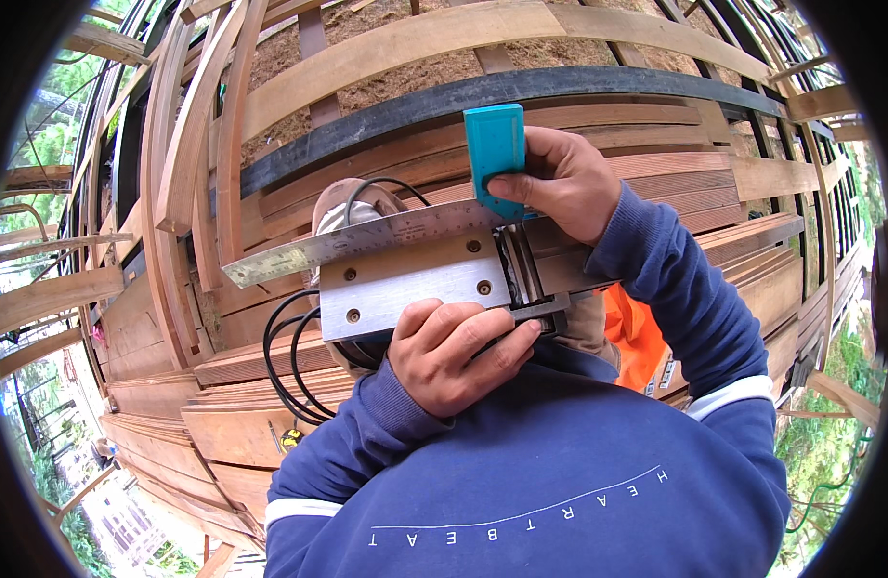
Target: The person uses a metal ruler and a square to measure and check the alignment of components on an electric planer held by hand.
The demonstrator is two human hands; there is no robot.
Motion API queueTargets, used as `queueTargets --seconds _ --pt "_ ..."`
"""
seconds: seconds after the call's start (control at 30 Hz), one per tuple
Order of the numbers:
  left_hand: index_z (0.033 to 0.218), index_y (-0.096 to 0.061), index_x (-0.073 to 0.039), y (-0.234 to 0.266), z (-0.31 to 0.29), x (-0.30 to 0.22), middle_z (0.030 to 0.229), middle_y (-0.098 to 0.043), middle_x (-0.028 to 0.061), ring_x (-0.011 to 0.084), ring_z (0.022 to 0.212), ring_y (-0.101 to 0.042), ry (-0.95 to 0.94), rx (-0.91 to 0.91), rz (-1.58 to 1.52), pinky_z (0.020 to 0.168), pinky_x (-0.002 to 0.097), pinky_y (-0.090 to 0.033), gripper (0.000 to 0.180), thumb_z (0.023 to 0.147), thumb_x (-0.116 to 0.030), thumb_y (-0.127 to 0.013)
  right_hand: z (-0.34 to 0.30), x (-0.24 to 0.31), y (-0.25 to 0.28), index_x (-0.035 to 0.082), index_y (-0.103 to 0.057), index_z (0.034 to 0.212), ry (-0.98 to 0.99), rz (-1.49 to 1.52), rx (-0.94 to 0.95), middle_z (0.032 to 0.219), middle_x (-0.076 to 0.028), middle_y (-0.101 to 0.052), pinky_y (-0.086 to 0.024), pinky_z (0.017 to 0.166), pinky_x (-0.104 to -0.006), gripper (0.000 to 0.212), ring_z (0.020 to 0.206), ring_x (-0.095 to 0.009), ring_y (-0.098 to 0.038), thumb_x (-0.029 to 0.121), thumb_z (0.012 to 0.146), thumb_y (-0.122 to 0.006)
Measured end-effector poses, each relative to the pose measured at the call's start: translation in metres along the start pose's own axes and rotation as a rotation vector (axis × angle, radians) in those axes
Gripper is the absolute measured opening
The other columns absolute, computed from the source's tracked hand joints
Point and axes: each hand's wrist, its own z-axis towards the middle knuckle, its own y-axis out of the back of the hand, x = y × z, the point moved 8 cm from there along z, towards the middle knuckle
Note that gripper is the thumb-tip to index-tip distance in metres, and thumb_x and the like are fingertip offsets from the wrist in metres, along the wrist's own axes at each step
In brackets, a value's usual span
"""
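Observation:
An electric hand planer (pixel 410 284) lies upside down on my lap, its silver metal sole and cutter slot facing up. My left hand (pixel 458 352) is closed over the planer's near edge, fingers bent next to the cutter slot. In my right hand (pixel 569 183) is a try square (pixel 495 154), its teal handle pinched between thumb and fingers. The square's long steel blade stretches left along the far edge of the sole, past the planer's end. What is under the planer is mostly hidden by my hand and clothes.
Stacked timber boards (pixel 242 424) lie around me, with more boards beyond the planer. A black cable (pixel 295 385) loops at the planer's left. An orange cloth-like thing (pixel 632 337) sits on the right, and a small yellow-and-black round object (pixel 291 439) lies on the left boards.

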Motion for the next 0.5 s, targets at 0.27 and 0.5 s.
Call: queueTargets --seconds 0.27,0.5 --pt "0.113 -0.077 -0.024 0.002 0.001 0.003 0.105 -0.063 -0.0069 0.0143 0.088 -0.061 0.001 -0.027 0.001 0.081 0.0336 -0.044 0.049 0.066 -0.025 -0.092 -0.029 0.031 -0.003 -0.001 -0.068 0.117 0.113 -0.014 -0.087 0.103 -0.003 -0.072 -0.056 0.09 -0.0283 0.021 0.097 -0.01 -0.067 0.004 0.097 -0.072" --pt "0.112 -0.078 -0.023 0.002 0.001 0.001 0.106 -0.063 -0.0062 0.0135 0.085 -0.06 -0.009 -0.018 -0.008 0.078 0.0333 -0.048 0.049 0.065 -0.024 -0.092 -0.06 0.041 -0.018 0.0 -0.069 0.117 0.107 -0.008 -0.091 0.11 -0.006 -0.072 -0.054 0.094 -0.0311 0.023 0.103 -0.013 -0.067 0.007 0.097 -0.074"
